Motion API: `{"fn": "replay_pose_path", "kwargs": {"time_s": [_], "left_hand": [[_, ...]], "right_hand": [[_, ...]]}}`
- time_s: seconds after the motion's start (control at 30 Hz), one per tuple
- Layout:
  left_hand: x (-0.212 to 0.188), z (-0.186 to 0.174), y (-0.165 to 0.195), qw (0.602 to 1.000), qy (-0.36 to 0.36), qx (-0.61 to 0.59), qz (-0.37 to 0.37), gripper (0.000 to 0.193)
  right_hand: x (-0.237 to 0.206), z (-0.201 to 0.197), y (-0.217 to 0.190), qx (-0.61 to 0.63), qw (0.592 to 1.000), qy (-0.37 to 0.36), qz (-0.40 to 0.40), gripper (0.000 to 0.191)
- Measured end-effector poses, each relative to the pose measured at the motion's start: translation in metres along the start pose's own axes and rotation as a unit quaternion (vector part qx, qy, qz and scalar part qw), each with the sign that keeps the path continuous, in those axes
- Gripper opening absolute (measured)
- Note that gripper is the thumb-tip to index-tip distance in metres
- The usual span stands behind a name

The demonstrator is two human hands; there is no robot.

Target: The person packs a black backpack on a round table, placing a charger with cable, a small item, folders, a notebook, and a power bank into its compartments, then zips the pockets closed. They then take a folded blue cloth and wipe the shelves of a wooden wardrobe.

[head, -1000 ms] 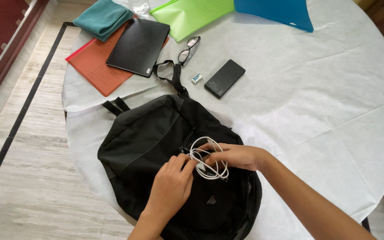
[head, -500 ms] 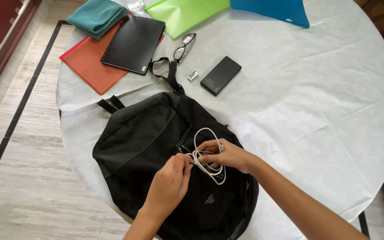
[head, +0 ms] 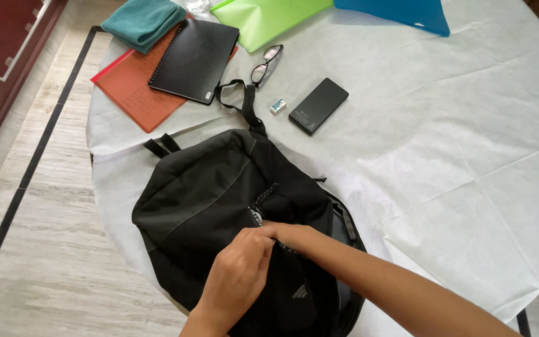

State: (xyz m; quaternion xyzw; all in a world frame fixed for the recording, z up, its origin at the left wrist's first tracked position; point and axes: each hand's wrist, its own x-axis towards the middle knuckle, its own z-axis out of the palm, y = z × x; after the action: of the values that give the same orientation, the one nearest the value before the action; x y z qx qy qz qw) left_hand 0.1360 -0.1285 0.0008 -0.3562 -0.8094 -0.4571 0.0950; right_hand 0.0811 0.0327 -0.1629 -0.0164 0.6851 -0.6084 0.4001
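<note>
Black fabric backpack [head: 219, 212] lies flat at the near edge of the round desk [head: 456, 143] under its white paper cover, top handle toward the far side. Both our hands meet at its front pocket. Left hand [head: 235, 281] is curled, fingertips pinching the pocket fabric at the opening. Right hand [head: 285, 234] lies across the pocket mouth with fingers tucked under the fabric; we cannot tell what, if anything, it grips inside.

For doing this well, we judge: keep the left hand holding the pocket lip up and taut so the mouth stays wide, and work the right fingers flat and deep instead of bunching the fabric. Watch the zipper pull; it could snag.

Well apart from the hands: black rectangular power bank [head: 319, 105], small white-and-teal eraser-like block [head: 277, 106], black-framed glasses [head: 266, 64], black spiral notebook [head: 196, 60] on an orange folder [head: 135, 97], folded teal cloth [head: 143, 22], green folder [head: 269, 19], blue folder [head: 400, 12].
</note>
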Motion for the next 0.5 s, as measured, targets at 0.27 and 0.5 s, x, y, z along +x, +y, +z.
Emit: {"fn": "replay_pose_path", "kwargs": {"time_s": [0.27, 0.5], "left_hand": [[-0.001, -0.011, 0.01, 1.0, 0.018, -0.008, 0.011, 0.02], [-0.003, -0.009, 0.007, 1.0, 0.004, -0.008, -0.006, 0.018]], "right_hand": [[0.047, 0.018, -0.051, -0.244, 0.968, 0.059, 0.03, 0.028], [0.05, 0.016, -0.049, -0.269, 0.959, 0.085, -0.01, 0.032]]}}
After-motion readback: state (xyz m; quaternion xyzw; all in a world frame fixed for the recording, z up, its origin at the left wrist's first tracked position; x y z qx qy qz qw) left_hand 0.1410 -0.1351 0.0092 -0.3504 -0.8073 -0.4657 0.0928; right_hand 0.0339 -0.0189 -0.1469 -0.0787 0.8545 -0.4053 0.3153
